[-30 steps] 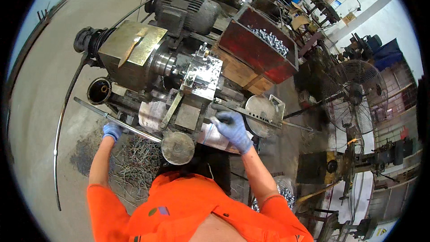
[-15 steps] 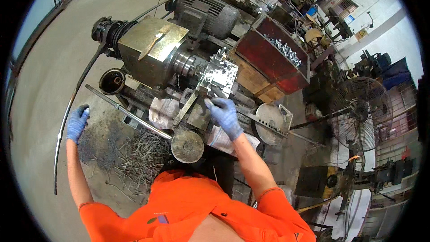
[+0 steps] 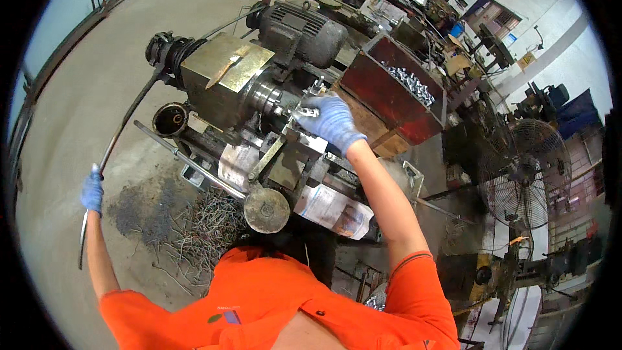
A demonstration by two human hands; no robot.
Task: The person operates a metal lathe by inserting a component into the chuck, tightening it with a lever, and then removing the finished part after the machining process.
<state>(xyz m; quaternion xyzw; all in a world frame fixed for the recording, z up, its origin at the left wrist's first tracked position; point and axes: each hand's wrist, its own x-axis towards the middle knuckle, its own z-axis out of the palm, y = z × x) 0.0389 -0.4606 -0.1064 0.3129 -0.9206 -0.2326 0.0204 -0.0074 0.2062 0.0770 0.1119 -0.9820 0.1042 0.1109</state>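
Observation:
My left hand [image 3: 92, 192], in a blue knit glove, is closed around the lower part of a long dark lever rod [image 3: 133, 107] on the lathe's left side. My gloved right hand [image 3: 330, 120] reaches over the lathe's tool slide, close to the chuck [image 3: 264, 96]. Its fingers are curled beside a small shiny metal piece [image 3: 310, 112]; the hand hides what it grips. Below the hand lie a flat steel bar handle [image 3: 267, 159] and a round handwheel [image 3: 266, 210]. A brass-coloured headstock cover [image 3: 241, 58] carries a brush-like tool [image 3: 223, 72].
A red metal bin [image 3: 389, 94] of small shiny parts stands behind the slide. The motor [image 3: 304, 32] is at the back. Metal shavings [image 3: 210, 223] cover the floor at left. A slanting steel bar [image 3: 201, 168] juts out in front. At right stands a large caged fan [image 3: 525, 172].
My left hand has moved left and down onto the lever rod, closing around it. My right hand has moved up and forward, over the tool slide near the chuck.

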